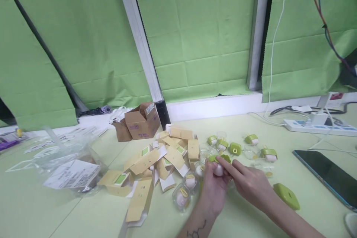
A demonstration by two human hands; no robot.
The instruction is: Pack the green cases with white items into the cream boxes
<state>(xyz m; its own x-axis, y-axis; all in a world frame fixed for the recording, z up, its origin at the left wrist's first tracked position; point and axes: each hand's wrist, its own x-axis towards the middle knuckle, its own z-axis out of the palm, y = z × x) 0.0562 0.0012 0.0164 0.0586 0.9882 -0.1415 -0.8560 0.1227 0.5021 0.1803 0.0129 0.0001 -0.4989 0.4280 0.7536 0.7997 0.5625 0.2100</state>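
Note:
My left hand is closed around a small rounded pale case, which peeks out between the fingers. A soft green cover sits over the top of that case. From the right, my right hand reaches in, its fingers bent and pinching the cover's edge; the fingertips partly hide it. Just beyond the hands lie several pale cases in green covers, among them one green cover with a small hole. Beside my left wrist is a clear plastic shell with a pinkish case and yellow loop inside.
Opened yellow cartons are heaped left of the hands, before a brown cardboard box. A clear bag lies further left. To the right are a loose green cover, a phone and a power strip with cables.

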